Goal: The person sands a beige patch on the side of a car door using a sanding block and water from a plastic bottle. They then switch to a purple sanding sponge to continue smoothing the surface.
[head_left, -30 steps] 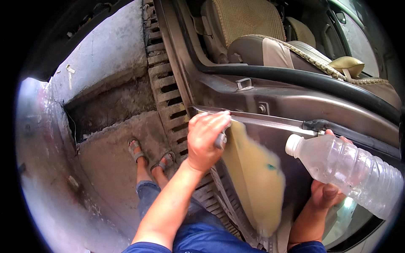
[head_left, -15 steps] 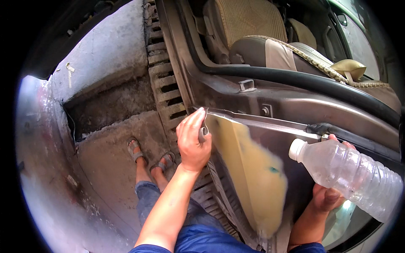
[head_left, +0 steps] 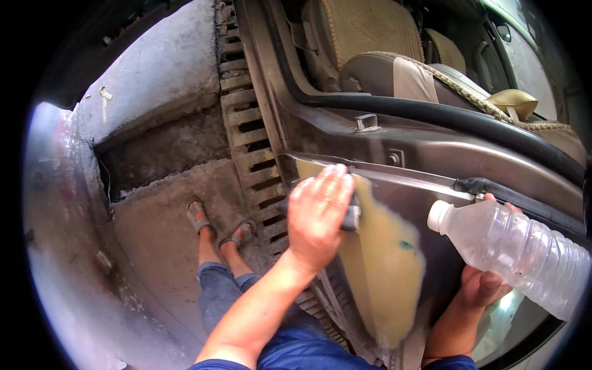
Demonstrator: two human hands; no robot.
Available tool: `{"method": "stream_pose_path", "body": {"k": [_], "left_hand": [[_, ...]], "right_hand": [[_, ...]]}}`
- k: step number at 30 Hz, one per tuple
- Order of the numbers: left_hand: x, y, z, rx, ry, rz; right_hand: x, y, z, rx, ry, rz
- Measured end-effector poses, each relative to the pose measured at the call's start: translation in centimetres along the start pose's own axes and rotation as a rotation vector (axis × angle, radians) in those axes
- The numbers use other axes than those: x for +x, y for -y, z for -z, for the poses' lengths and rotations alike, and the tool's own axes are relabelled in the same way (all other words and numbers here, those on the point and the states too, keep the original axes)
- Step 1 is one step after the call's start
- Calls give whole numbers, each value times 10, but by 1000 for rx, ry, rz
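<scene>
My left hand (head_left: 319, 217) presses a dark grey piece of sandpaper (head_left: 353, 214) flat against a car door panel (head_left: 431, 213). Most of the sheet hides under my palm, and its edge shows past my fingers. Under it lies a yellowish patch of body filler (head_left: 387, 277), with a small green spot near its right side. My right hand (head_left: 484, 285) is wrapped round a clear plastic bottle (head_left: 521, 250) with a white cap, tilted so the cap points up and left over the door. The fingers are partly hidden behind the bottle.
Beyond the door are the sill with a metal striker (head_left: 367, 122) and a seat (head_left: 373, 31) with a woven cover. A slotted drain grate (head_left: 250, 126) runs beside the car. A sunken pit (head_left: 169, 145) lies at the left, past my sandalled feet (head_left: 200, 216).
My left hand has moved right with the sandpaper, from the door's top left corner onto the filler patch, and now lies flatter. My right hand and the bottle have barely moved.
</scene>
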State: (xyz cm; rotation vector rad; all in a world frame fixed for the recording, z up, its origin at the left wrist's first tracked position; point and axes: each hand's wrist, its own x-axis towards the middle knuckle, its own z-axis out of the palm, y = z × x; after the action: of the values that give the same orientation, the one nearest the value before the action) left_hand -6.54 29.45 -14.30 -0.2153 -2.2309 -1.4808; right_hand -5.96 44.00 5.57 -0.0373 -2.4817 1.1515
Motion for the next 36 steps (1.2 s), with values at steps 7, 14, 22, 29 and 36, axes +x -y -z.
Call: {"method": "stream_pose_path", "body": {"k": [7,14,22,29,36], "left_hand": [[1,1,-1,9,12,56],[5,-5,-1,46,38,-21],[16,-24,3,-31,52,-38],[22,-33,5,-61,41,-32],[-7,39,2,145,20,182]], "right_hand": [[0,-6,3,38,8,56],[0,-9,9,69,96,88],[0,-9,9,92,66,78],[1,-12,13,105,124,90],[2,-13,16,119,157,99]]}}
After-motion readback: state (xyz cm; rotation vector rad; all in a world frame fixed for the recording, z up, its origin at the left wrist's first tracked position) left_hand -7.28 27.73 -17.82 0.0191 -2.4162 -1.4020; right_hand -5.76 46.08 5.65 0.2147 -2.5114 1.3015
